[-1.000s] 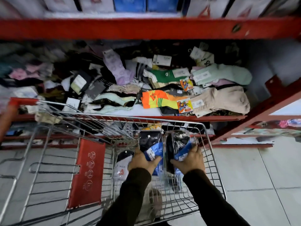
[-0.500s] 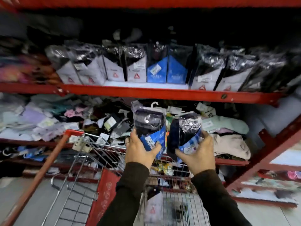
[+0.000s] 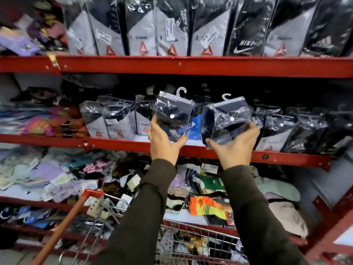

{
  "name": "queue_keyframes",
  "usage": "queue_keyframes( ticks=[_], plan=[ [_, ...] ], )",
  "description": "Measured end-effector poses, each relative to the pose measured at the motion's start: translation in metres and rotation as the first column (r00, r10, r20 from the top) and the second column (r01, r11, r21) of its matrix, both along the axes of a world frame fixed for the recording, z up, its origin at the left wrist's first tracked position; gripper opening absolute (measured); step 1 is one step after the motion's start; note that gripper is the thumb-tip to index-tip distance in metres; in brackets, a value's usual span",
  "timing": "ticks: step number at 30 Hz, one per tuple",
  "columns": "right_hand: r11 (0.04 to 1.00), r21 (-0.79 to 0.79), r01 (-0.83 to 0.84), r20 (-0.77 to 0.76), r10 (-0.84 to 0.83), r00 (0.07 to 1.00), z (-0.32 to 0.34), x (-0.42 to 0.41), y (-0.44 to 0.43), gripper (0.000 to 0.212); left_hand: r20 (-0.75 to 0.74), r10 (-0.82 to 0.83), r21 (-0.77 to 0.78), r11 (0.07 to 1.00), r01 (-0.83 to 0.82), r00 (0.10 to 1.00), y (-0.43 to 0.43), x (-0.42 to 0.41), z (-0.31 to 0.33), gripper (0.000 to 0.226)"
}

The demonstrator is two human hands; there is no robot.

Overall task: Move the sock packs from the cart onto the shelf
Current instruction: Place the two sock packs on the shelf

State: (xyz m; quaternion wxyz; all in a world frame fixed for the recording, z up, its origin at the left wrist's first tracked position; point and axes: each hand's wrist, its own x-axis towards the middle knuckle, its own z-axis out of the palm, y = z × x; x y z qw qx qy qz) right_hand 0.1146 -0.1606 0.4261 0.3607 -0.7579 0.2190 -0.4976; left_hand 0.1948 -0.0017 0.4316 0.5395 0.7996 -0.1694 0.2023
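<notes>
Both hands clasp clear-wrapped dark sock packs, left (image 3: 172, 119) and right (image 3: 226, 121), at the red shelf edge (image 3: 118, 144); neither shelved, wire cart (image 3: 191, 243) not yet emptied.

Pretty packed shop aisle here. Red metal racking (image 3: 191, 66) fills the view, tiers stacked one over another. Top tier above the grip has upright grey-and-black branded packs (image 3: 141, 31). Lower tier below the grip is a messy heap of loose colourful socks (image 3: 208, 207). Off to the lower right, a red upright post (image 3: 332, 222). Lighting's dim and the edges are blurry.
</notes>
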Motion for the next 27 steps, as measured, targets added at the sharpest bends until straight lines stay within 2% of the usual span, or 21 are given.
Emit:
queue_keyframes(
  ticks=[3, 6, 13, 22, 27],
  plan=[
    [0.998, -0.025, 0.060, -0.032, -0.060, 0.998, 0.003, 0.032, -0.004, 0.103, -0.028, -0.048, -0.008, 0.999, 0.047, 0.998, -0.027, 0.026, 0.003, 0.098],
    [0.989, -0.021, 0.145, -0.115, -0.146, 0.983, -0.006, 0.054, -0.008, 0.098, -0.124, -0.067, 0.017, 0.997, 0.070, 0.990, -0.049, 0.045, -0.005, 0.102],
    [0.968, -0.018, 0.252, -0.216, -0.250, 0.944, -0.019, 0.073, -0.013, 0.104, -0.234, 0.022, 0.152, 0.988, 0.014, 0.972, -0.074, 0.062, -0.028, 0.104],
    [0.957, -0.003, 0.291, -0.282, -0.280, 0.918, -0.015, 0.084, -0.015, 0.106, -0.222, 0.085, 0.257, 0.966, -0.025, 0.971, -0.079, 0.062, -0.026, 0.097],
    [0.964, 0.022, 0.265, -0.321, -0.244, 0.915, -0.017, 0.082, -0.011, 0.104, -0.242, 0.027, 0.242, 0.970, 0.033, 0.970, -0.077, 0.065, -0.026, 0.101]
  ],
)
